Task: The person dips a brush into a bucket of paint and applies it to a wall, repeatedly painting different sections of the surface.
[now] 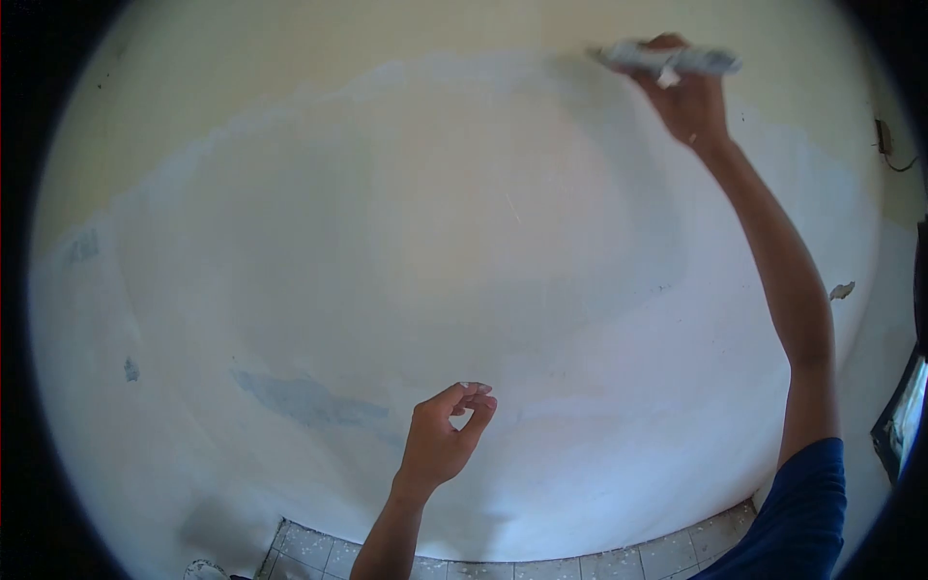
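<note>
High on the right, my right hand (691, 106) is closed around a long, white-smeared hand tool (710, 62). It lies nearly level, its dark narrow end to the left against the wall (454, 222); motion blur hides its exact kind. Pale plaster-like coating covers much of the wall, with a yellowish band above its ragged upper edge. In front of the lower middle of the wall hovers my left hand (440, 440). Its fingers curl in towards the thumb, leaving a small gap with nothing visible inside, and whitish smears mark the fingertips.
Tiled floor (609, 565) spotted with white runs along the foot of the wall. A grey-blue patch (309, 398) shows left of my left hand. Chipped plaster (842, 290) and a small brown fitting with a wire (884, 137) are at the right. A dark-framed object (899, 416) stands at the right edge.
</note>
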A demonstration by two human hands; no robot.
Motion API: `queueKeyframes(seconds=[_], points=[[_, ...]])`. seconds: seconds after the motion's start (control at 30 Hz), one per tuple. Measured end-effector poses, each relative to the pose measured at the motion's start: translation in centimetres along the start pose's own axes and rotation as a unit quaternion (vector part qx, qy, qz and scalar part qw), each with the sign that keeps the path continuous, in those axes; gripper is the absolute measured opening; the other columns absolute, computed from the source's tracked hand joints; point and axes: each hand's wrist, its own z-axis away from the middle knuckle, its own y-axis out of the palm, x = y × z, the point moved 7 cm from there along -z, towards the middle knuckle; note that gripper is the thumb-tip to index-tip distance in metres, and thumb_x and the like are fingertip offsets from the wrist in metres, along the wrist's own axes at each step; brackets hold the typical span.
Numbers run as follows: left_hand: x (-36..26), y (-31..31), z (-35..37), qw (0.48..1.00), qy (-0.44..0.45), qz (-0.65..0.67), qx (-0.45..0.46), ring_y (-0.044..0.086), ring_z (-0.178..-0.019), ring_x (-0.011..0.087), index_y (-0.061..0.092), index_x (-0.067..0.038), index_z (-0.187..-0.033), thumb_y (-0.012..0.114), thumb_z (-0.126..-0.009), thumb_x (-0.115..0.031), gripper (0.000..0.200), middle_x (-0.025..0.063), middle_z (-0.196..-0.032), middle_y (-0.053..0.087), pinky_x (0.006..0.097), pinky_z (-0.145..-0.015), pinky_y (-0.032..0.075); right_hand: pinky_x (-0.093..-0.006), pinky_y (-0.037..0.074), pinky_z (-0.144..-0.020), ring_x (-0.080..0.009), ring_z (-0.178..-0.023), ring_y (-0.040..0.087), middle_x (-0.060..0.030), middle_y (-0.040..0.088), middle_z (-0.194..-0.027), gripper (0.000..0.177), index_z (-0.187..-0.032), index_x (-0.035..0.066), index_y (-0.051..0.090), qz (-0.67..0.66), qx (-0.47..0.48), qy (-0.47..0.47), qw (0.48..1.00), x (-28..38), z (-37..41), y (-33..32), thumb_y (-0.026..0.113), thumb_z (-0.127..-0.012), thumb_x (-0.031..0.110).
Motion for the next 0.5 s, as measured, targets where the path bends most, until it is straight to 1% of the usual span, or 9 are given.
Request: queueKeyframes(seconds=[0.07,0.13,0.17,0.23,0.27,0.37,0.43,0.47,0.5], points=[[0.8,0.5,-0.4,1.000,-0.031,0.001,-0.003,0.065,-0.086,0.0173,0.064,0.000,-0.099,0.062,-0.087,-0.022,0.025,0.0103,-0.092,0.068,0.0318,-0.080,0.050,-0.0313,0.048,-0.083,-0.0241,-0.089,0.059,-0.0071,0.063,-0.102,0.026,-0.098,0.008,0.066,0.071,0.007,-0.010,0.997,-0.5,1.1,0.0,0.073,-0.075,0.017],[1.4,0.8,-0.9,0.999,-0.051,0.000,-0.006,0.065,-0.086,0.0181,0.064,0.000,-0.099,0.063,-0.085,-0.020,0.024,0.0092,-0.090,0.069,0.0318,-0.080,0.048,-0.0360,0.047,-0.085,-0.0274,-0.092,0.058,-0.0102,0.062,-0.105,0.024,-0.101,0.009,0.065,0.015,0.106,-0.095,0.990,-3.9,10.6,5.8,0.067,-0.078,0.011],[1.8,0.9,-1.1,0.998,-0.056,0.002,-0.009,0.066,-0.086,0.0185,0.064,-0.001,-0.099,0.063,-0.085,-0.019,0.023,0.0086,-0.089,0.069,0.0317,-0.079,0.048,-0.0399,0.046,-0.088,-0.0298,-0.094,0.057,-0.0125,0.060,-0.103,0.025,-0.099,0.008,0.063,0.028,0.184,-0.203,0.961,0.0,16.6,7.2,0.062,-0.075,0.005],[2.4,0.9,-1.4,0.999,-0.051,-0.007,0.001,0.065,-0.086,0.0177,0.064,0.000,-0.099,0.062,-0.087,-0.022,0.025,0.0096,-0.092,0.068,0.0313,-0.079,0.049,-0.0393,0.045,-0.088,-0.0255,-0.092,0.058,-0.0076,0.060,-0.089,0.013,-0.087,0.008,0.059,-0.112,0.404,-0.196,0.887,7.8,25.9,8.0,0.057,-0.074,0.007],[2.6,1.1,-1.6,0.999,-0.047,-0.009,0.008,0.065,-0.086,0.0173,0.064,0.000,-0.099,0.062,-0.088,-0.023,0.026,0.0102,-0.093,0.068,0.0310,-0.079,0.050,-0.0392,0.043,-0.089,-0.0236,-0.092,0.058,-0.0054,0.060,-0.087,0.013,-0.088,0.009,0.060,-0.215,0.403,-0.224,0.861,10.9,28.5,6.7,0.057,-0.075,0.009],[1.7,0.8,-0.9,0.999,-0.040,-0.018,-0.001,0.065,-0.085,0.0173,0.064,0.001,-0.100,0.062,-0.088,-0.023,0.027,0.0102,-0.093,0.068,0.0309,-0.079,0.050,-0.0405,0.041,-0.092,-0.0234,-0.096,0.057,-0.0063,0.061,-0.090,0.015,-0.089,0.009,0.062,-0.138,0.474,-0.244,0.835,12.4,28.2,7.4,0.058,-0.074,0.010],[0.7,1.0,0.3,1.000,-0.024,-0.016,0.000,0.065,-0.084,0.0171,0.064,0.000,-0.100,0.062,-0.088,-0.023,0.027,0.0101,-0.093,0.068,0.0310,-0.079,0.050,-0.0424,0.040,-0.094,-0.0281,-0.101,0.054,-0.0101,0.062,-0.098,0.027,-0.093,0.009,0.064,-0.120,0.321,-0.148,0.928,6.4,19.1,7.8,0.070,-0.067,0.013],[0.7,0.5,0.5,1.000,-0.018,-0.013,0.001,0.065,-0.084,0.0170,0.064,0.000,-0.100,0.062,-0.088,-0.024,0.027,0.0101,-0.093,0.068,0.0311,-0.079,0.050,-0.0405,0.044,-0.090,-0.0305,-0.100,0.054,-0.0102,0.062,-0.100,0.034,-0.096,0.009,0.063,-0.130,0.222,-0.041,0.966,4.5,13.4,6.6,0.077,-0.065,0.018],[1.0,0.0,0.3,1.000,-0.010,-0.010,-0.002,0.065,-0.084,0.0175,0.064,0.000,-0.099,0.062,-0.087,-0.022,0.026,0.0099,-0.091,0.068,0.0310,-0.078,0.049,-0.0390,0.047,-0.086,-0.0304,-0.099,0.055,-0.0098,0.062,-0.099,0.034,-0.095,0.010,0.064,-0.027,0.127,-0.144,0.981,4.1,8.6,5.9,0.079,-0.066,0.020]])
